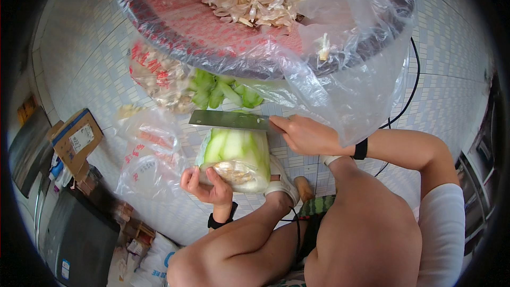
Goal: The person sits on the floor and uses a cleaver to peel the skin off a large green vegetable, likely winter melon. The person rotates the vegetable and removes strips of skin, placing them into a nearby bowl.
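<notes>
My left hand (207,185) grips the near end of a thick piece of winter melon (239,147), whose cut face shows pale flesh and a seedy core. Much of its green skin is pared off, leaving pale green and white streaks. In my right hand (306,133) is the handle of a cleaver (229,120), its wide blade lying across the far end of the melon. Whether the edge is in the flesh, I cannot tell. Green peelings (223,91) lie on the floor just beyond the blade.
A large basin lined with a clear plastic bag (175,44) stands ahead, holding papery garlic skins (263,2) and green scraps. Plastic bags (153,151) lie at the left on the tiled floor (95,79). A cardboard box (77,139) is farther left; a black cable (414,83) runs at the right.
</notes>
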`<state>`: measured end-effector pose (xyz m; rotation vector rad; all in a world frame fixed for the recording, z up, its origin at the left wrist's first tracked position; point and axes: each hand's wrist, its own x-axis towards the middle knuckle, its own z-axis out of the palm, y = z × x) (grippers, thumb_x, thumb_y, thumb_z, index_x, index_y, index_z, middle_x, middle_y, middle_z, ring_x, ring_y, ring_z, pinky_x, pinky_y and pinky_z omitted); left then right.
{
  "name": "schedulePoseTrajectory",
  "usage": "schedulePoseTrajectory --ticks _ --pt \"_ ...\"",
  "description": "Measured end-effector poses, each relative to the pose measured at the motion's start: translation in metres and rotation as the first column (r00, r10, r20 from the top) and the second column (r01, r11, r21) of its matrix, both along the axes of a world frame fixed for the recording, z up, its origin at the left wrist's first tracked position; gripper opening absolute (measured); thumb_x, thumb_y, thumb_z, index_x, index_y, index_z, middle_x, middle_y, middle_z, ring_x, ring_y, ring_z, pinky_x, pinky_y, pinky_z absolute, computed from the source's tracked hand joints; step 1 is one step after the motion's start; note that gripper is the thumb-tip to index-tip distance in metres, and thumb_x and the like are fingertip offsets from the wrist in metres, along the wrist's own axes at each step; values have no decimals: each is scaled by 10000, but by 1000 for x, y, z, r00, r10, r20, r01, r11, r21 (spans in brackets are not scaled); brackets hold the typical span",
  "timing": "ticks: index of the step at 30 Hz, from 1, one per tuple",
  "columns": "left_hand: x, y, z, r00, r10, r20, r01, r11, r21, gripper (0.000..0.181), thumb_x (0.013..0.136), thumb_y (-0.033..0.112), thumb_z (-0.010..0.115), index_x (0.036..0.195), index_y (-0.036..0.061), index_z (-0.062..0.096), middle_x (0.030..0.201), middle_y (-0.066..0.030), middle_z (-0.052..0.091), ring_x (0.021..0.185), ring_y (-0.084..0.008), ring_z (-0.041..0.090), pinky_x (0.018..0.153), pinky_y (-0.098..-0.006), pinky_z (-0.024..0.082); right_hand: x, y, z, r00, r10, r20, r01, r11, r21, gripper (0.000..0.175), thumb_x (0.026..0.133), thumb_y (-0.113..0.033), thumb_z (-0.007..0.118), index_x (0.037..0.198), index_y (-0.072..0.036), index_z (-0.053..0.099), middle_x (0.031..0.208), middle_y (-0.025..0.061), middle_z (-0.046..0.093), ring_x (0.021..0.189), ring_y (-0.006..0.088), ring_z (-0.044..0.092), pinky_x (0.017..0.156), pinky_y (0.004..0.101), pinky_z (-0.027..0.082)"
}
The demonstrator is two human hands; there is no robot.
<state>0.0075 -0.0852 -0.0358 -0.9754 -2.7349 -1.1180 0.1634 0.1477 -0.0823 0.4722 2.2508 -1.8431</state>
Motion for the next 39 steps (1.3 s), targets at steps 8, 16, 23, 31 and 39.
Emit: schedulePoseTrajectory --ticks 8,16,23,31,39 --pt "-6 0 4 985 -163 -46 162 986 -39 280 874 74 643 1135 69 541 1090 -128 464 977 -262 461 855 -397 402 -51 -4 -31 993 50 102 -46 998 -41 326 812 -42 503 1104 44 619 732 306 619 677 469 613 681 502 518" --pt "-8 21 17 974 -225 4 225 970 -91 319 794 91 696 1110 77 653 1106 -120 558 995 -279 507 859 -401 425 -39 8 -19 1000 -29 12 27 994 102 385 816 -83 522 1179 -21 633 787 244 651 683 419 635 662 470 526" --pt "-9 50 29 955 -296 35 297 953 -62 436 736 77 744 1151 16 624 1123 -146 578 988 -315 561 880 -394 447 -18 38 30 975 45 217 -63 995 76 424 815 -90 527 1227 -104 627 937 195 675 819 377 639 719 457 518" --pt "14 25 22 885 117 451 -146 989 30 763 712 203 819 1321 -7 411 1243 -190 455 1140 -338 463 987 -426 394 4 30 46 990 21 138 -30 997 68 402 820 -48 542 1219 -15 589 746 213 631 662 388 620 616 442 502" --pt "1 36 20 962 5 274 12 998 -61 606 747 144 774 1249 16 460 1231 -179 449 1131 -315 464 999 -416 381 26 30 62 985 60 164 -81 989 124 478 793 -21 560 1270 -10 542 783 193 644 674 369 633 623 427 524"
